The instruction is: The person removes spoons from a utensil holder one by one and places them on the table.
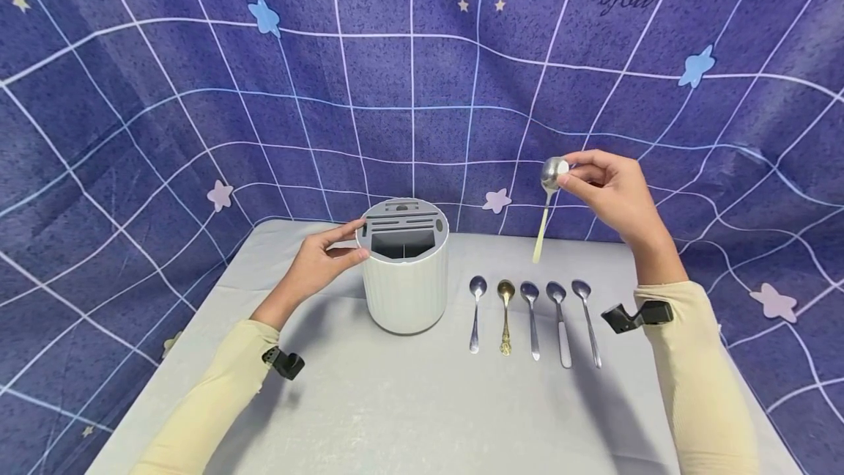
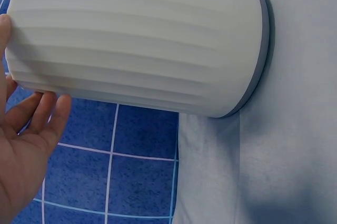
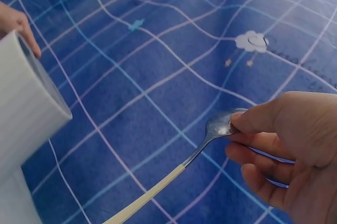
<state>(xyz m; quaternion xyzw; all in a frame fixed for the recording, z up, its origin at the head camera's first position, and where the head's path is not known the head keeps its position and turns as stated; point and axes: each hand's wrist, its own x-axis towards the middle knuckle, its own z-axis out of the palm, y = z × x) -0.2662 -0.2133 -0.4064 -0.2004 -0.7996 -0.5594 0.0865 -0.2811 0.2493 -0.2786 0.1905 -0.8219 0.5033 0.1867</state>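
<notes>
Above the table, my right hand [image 1: 609, 189] pinches a spoon [image 1: 542, 229] by its metal bowl between thumb and fingers. The pale yellow handle hangs downward, and in the right wrist view it slants to the lower left. At the left side of a white ribbed utensil holder [image 1: 405, 299], my left hand [image 1: 319, 262] holds the rim with thumb and fingers spread round it. The holder stands upright, its grey top divided into slots and compartments. In the left wrist view, fingertips [image 2: 62, 105] touch the holder's side near the top.
Several spoons lie in a row right of the holder, among them a gold one [image 1: 505, 314] and one with a white handle [image 1: 563, 339]. A light grey cloth [image 1: 395, 402] covers the table. Behind it hangs a blue grid-patterned curtain [image 1: 409, 130].
</notes>
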